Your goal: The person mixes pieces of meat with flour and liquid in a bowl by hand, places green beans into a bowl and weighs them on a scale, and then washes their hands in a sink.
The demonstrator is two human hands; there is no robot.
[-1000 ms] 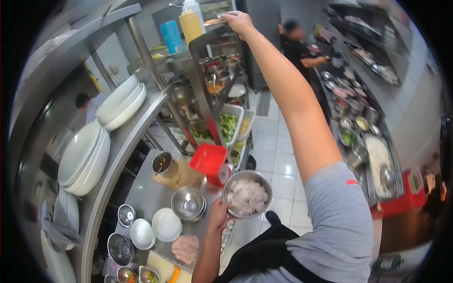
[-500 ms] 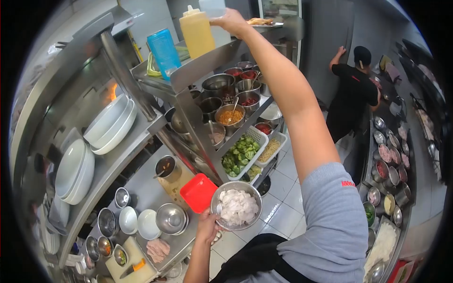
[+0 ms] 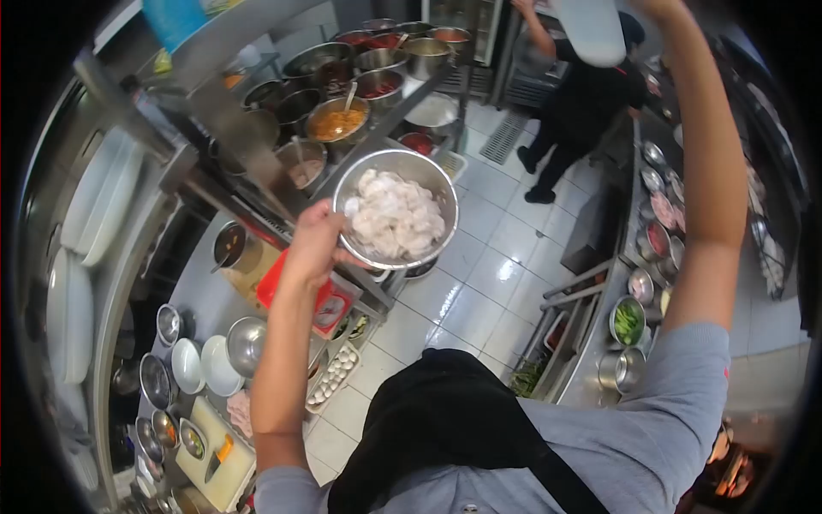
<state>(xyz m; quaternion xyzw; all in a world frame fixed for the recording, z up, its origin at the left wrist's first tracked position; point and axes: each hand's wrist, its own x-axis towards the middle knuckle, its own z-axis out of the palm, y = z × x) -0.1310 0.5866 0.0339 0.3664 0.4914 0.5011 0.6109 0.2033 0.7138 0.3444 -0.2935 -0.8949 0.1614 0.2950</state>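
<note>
My left hand (image 3: 315, 242) grips the rim of a steel bowl (image 3: 396, 209), its fingers passing under the side. Pale, whitish pieces of raw food (image 3: 396, 214) fill much of the bowl, which is held up over the tiled floor beside the shelf. At the top edge, my right hand (image 3: 655, 8) is mostly cut off by the frame. A translucent white bottle (image 3: 592, 32) hangs from it at the upper right, the grip itself being hardly visible.
Steel pots of ingredients stand on a shelf (image 3: 338, 120) at upper left. A counter (image 3: 205, 283) at lower left holds bowls, a cutting board (image 3: 214, 428) and an orange-handled knife (image 3: 221, 454). A person in black (image 3: 582, 103) stands ahead, near the right counter (image 3: 591, 368).
My right hand has taken the white bottle from the top shelf and moved right with it. My left hand has raised the bowl. The view has turned right and down.
</note>
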